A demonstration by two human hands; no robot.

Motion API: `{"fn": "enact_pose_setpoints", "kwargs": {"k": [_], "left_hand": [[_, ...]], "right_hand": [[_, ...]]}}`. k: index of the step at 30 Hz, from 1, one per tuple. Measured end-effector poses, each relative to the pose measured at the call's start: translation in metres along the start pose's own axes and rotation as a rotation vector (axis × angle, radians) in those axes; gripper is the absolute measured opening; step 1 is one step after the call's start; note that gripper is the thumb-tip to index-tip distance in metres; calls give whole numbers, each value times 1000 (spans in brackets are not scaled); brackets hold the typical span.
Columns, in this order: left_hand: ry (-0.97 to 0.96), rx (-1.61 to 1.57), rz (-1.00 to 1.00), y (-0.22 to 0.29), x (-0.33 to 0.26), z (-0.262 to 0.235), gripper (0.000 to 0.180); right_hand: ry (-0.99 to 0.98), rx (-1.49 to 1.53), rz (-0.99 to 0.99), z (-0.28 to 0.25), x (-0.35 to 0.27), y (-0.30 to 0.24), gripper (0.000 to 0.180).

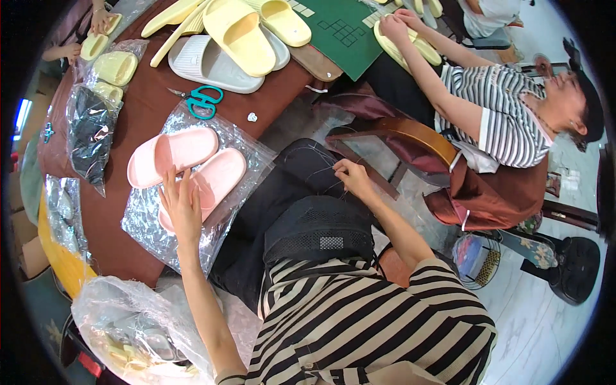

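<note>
My left hand lies flat with fingers spread on the nearer of two pink slippers; the other pink slipper lies just beyond it. Both rest on a clear plastic bag spread over the brown table. My right hand rests on my black-trousered knee, fingers pinched on a thin pale thread that runs across the trousers. A black mesh pouch sits in my lap.
Teal scissors lie behind the pink pair. Yellow and grey slippers are heaped at the far table end beside a green mat. Bagged slippers lie left. A seated person in a striped shirt handles yellow slippers at right. A crumpled bag sits near left.
</note>
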State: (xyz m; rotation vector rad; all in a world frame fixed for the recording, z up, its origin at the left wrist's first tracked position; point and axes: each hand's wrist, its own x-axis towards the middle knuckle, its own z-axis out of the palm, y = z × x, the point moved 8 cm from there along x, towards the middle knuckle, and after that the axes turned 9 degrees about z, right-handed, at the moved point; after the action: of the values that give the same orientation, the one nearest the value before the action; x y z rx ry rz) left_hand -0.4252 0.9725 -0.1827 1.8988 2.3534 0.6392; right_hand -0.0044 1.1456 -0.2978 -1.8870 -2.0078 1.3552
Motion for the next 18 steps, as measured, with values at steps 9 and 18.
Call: {"fn": "enact_pose_setpoints", "kwargs": {"k": [9,18], "left_hand": [[1,-20,-17,1,0,-4,45],[109,-61,-26,-4,3,-5,38]], "right_hand": [[254,-403,-490,-9,-18,-71,50],[211,-342,-467,42,-10,-21,67]]}}
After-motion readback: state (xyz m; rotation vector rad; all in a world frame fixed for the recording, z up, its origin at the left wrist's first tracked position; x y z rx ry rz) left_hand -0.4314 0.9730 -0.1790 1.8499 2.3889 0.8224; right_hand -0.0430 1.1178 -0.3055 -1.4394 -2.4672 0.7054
